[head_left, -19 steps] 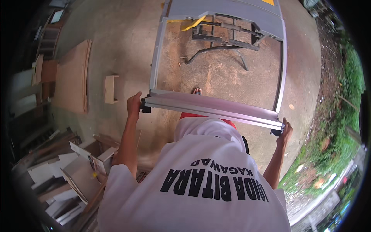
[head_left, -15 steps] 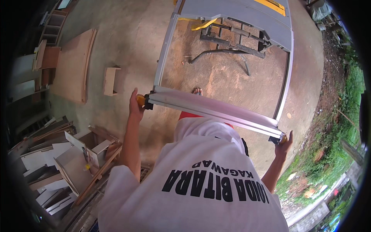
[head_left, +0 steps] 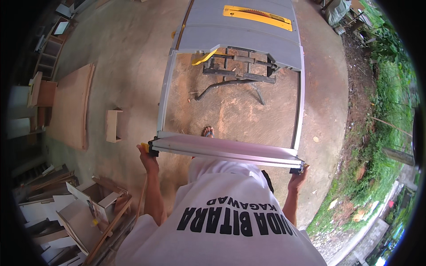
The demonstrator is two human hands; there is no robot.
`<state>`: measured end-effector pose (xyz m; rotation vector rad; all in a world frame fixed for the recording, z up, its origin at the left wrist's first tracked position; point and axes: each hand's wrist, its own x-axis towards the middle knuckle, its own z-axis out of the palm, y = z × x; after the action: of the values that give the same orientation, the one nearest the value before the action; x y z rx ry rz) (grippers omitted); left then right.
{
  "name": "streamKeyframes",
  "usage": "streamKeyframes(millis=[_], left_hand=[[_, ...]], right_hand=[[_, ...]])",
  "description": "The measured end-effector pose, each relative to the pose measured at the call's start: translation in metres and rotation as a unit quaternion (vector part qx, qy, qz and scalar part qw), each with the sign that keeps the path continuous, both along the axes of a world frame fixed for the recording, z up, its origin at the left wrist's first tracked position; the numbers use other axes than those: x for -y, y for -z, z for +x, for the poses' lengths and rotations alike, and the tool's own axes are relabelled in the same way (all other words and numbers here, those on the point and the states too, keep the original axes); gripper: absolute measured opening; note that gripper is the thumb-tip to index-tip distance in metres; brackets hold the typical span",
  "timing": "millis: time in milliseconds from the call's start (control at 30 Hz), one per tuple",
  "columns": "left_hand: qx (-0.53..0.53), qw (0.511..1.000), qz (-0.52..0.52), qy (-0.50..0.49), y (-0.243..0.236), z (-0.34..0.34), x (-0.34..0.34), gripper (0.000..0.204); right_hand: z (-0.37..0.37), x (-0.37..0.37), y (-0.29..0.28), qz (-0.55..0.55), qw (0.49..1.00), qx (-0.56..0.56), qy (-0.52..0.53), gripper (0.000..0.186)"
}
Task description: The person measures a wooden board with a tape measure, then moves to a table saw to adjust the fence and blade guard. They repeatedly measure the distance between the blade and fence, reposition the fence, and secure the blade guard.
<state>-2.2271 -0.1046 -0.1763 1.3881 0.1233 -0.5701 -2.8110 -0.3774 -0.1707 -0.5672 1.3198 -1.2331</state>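
Note:
A silver rip fence (head_left: 230, 153) lies crosswise close to my waist, spanning the two extended side rails of a grey table saw (head_left: 239, 39). My left hand (head_left: 148, 160) is closed at the fence's left end, around its yellow latch (head_left: 144, 147) beside a black end block. At the opposite end my right hand (head_left: 298, 178) grips from below near a similar black block (head_left: 296, 170) with a small yellow latch; its fingers are partly hidden. The saw's yellow blade insert (head_left: 257, 17) shows at the far side, with the blade's teeth in its slot.
Between the rails a black folding stand (head_left: 239, 73) and a foot (head_left: 208, 131) show on the concrete floor. To the left are a small wooden box (head_left: 113, 126), a leaning plywood sheet (head_left: 71, 106) and a scrap-wood pile (head_left: 84, 213). Grass (head_left: 355, 186) borders the right side.
My view has shifted, so more of the saw top shows and the saw sits lower and further left. Both hands remain at the fence ends; my left thumb no longer sticks up.

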Motion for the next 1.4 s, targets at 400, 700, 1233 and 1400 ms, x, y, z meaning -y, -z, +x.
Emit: streamKeyframes(millis=[400, 700, 1233, 1400], left_hand=[[-0.099, 0.973, -0.184, 0.095, 0.011, 0.015, 0.003, 0.048], [-0.052, 0.983, -0.151, 0.092, 0.013, 0.012, 0.004, 0.047], [-0.113, 0.966, -0.11, 0.205, -0.009, 0.043, -0.002, 0.056], [-0.094, 0.984, -0.067, 0.136, -0.004, 0.038, -0.006, 0.045]], right_hand=[[0.012, 0.001, 0.008, -0.024, 0.997, 0.039, 0.055, 0.055], [0.021, -0.005, 0.001, 0.046, 0.986, 0.134, 0.082, 0.088], [-0.002, 0.018, -0.002, -0.033, 0.996, -0.024, -0.084, 0.043], [-0.002, 0.03, -0.037, 0.034, 0.996, -0.037, -0.071, 0.019]])
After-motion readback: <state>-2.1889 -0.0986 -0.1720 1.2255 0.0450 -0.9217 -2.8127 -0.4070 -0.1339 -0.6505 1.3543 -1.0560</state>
